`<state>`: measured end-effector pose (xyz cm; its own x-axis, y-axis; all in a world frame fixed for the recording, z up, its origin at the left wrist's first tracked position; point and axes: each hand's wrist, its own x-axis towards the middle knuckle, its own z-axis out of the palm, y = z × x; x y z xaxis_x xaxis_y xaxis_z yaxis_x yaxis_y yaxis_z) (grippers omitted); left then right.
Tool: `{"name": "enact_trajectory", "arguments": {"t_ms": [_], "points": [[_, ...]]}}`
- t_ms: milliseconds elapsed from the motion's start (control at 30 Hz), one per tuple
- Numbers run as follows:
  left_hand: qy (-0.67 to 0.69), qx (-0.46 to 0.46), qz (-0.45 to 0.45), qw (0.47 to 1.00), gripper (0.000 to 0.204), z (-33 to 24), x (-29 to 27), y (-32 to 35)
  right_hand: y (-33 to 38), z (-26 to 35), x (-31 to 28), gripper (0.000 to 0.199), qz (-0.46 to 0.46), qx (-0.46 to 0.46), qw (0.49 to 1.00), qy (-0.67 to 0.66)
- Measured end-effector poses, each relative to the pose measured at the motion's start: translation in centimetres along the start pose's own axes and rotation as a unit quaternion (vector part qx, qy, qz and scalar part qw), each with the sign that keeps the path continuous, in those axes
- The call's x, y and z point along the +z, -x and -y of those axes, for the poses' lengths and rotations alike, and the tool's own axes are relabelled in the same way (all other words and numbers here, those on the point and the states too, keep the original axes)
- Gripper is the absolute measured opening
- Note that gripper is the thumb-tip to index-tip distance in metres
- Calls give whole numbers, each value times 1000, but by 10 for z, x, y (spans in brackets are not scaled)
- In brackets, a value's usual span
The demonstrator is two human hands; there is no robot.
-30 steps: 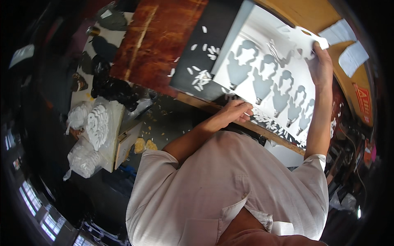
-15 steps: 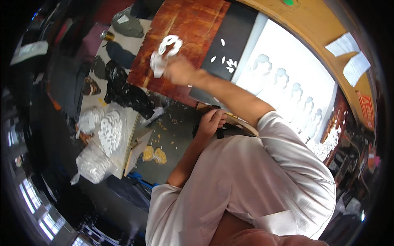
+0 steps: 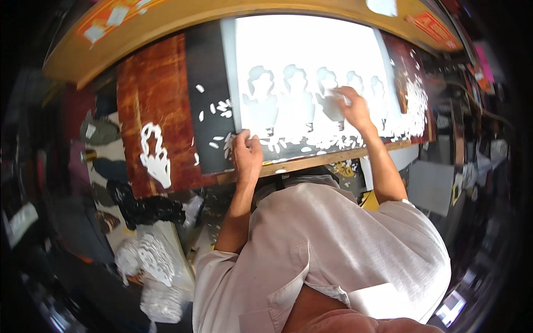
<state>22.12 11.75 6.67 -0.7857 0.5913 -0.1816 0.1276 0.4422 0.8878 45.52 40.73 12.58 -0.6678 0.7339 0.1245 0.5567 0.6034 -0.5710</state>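
A large white sheet (image 3: 311,44) with a row of several grey, figure-shaped cut-outs (image 3: 261,111) lies on the dark work board (image 3: 205,61). My right hand (image 3: 355,111) is over the middle cut-outs, slightly blurred, with thumb and fingers apart. At the sheet's lower left corner rests my left hand (image 3: 247,158), its fingers curled in; whatever they pinch is hidden. A white cut-out piece (image 3: 158,164) with a looped outline lies by itself on the red-brown board (image 3: 150,83) at the left. Small white scraps (image 3: 222,108) are scattered beside and below the sheet.
A wooden strip (image 3: 322,162) edges the bench in front of me. More scraps pile at the right (image 3: 416,102). Bagged white pieces (image 3: 158,258) and a black plastic bag (image 3: 139,205) lie on a side table at lower left. A yellow beam (image 3: 183,28) crosses behind.
My view has turned right. My right hand has left the white piece on the red-brown board and moved over the sheet. My left hand has moved to the sheet's corner.
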Motion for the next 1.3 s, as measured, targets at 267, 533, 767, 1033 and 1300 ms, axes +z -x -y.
{"name": "enact_trajectory", "arguments": {"t_ms": [267,533,767,1033,1300], "points": [[-228,-9,-140,964,61,-3,17,-15,141,-195,-80,66,-124,361,913,144],[-184,31,31,982,31,2,-33,8,170,-213,-120,32,-132,396,886,-202],[-340,-81,75,934,38,-30,-42,126,241,-210,-175,25,23,475,844,-249],[-275,286,60,916,45,-102,85,4,130,-272,-173,44,-128,288,945,-89],[-301,421,84,851,57,-120,224,-82,8,-341,-167,85,-19,280,960,-1]]}}
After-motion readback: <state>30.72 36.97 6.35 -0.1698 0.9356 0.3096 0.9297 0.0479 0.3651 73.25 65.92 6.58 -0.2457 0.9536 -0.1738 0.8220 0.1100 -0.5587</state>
